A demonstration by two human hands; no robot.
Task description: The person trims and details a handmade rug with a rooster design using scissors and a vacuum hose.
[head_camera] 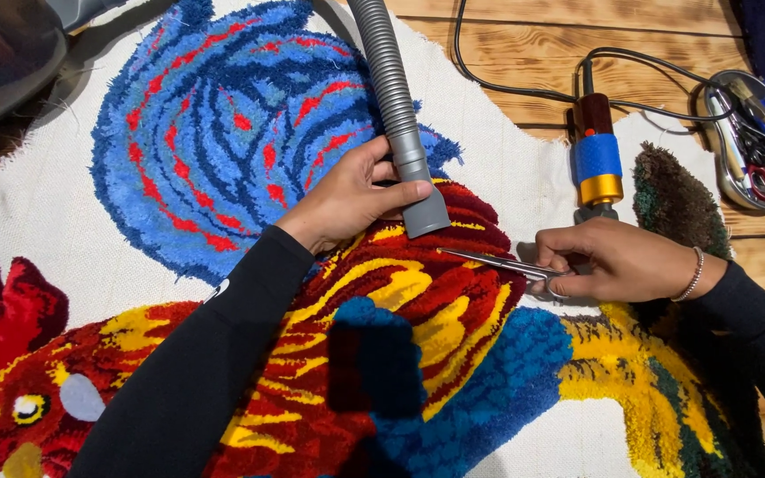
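Note:
A tufted rooster rug (223, 142) in blue, red and yellow lies on white backing cloth. My left hand (347, 199) grips the grey nozzle of a ribbed vacuum hose (396, 97), pressing its mouth against the red and yellow pile. My right hand (617, 261) holds slim metal scissors (489, 261), their blades pointing left along the red pile just below the nozzle. Both arms wear black sleeves; a beaded bracelet circles the right wrist.
A corded tool (597, 159) with blue and gold bands lies on the cloth near my right hand. A metal tray (721, 168) holding red-handled scissors sits at the right on the wooden floor (524, 53). A dark tufted patch (679, 204) lies beside it.

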